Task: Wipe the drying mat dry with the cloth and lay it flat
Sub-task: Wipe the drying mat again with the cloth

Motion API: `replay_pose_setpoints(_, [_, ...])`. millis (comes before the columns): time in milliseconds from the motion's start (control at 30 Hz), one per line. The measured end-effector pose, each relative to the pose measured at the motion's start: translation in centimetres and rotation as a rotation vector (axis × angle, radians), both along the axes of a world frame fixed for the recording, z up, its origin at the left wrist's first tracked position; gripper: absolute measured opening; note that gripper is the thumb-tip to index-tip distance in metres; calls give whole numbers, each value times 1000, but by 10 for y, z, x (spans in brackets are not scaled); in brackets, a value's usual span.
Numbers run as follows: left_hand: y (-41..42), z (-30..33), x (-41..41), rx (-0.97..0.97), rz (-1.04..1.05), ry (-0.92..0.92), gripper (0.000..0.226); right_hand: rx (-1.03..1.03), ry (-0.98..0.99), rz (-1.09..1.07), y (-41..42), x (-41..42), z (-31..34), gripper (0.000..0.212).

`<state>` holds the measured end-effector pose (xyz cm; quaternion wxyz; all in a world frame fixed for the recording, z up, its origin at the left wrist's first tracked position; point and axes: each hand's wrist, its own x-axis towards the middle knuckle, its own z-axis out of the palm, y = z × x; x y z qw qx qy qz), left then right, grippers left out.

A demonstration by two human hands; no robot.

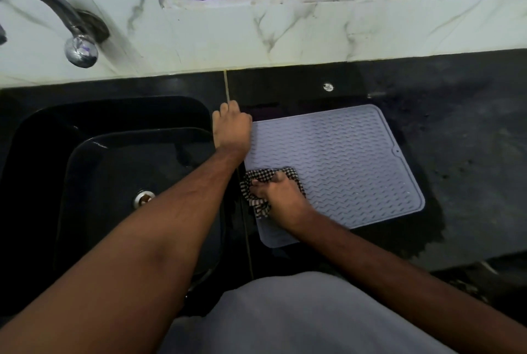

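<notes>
Grey garment fills the lower edge, both bare forearms reaching out above it. Right hand: fingers curled round a bunched checked cloth, pressing it onto the near-left part of the drying mat. Mat: grey, ribbed, lying flat on the dark countertop, extending ahead and to the right of that hand. Left hand: knuckles up at the mat's far-left corner, fingers bent down over its edge; whether they actually grip it cannot be told. Black sink lies left of the left hand, tap beyond it.
</notes>
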<state>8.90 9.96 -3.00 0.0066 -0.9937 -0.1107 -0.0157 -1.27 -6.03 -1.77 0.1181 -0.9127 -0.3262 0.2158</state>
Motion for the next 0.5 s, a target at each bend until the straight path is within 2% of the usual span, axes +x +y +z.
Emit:
replay_pose_setpoints(200, [-6, 0, -13, 86, -66, 36, 26, 31, 122, -40, -29, -47, -12, 67])
replay_pose_setpoints(300, [-14, 14, -26, -103, 15, 22, 30, 66, 98, -89, -28, -50, -13, 68])
replay_pose_setpoints(433, [-19, 7, -85, -432, -105, 116, 38, 85, 53, -123, -25, -48, -19, 64])
replay_pose_setpoints(500, [-19, -5, -105, -466, -146, 176, 46, 51, -31, -118, -24, -53, -17, 53])
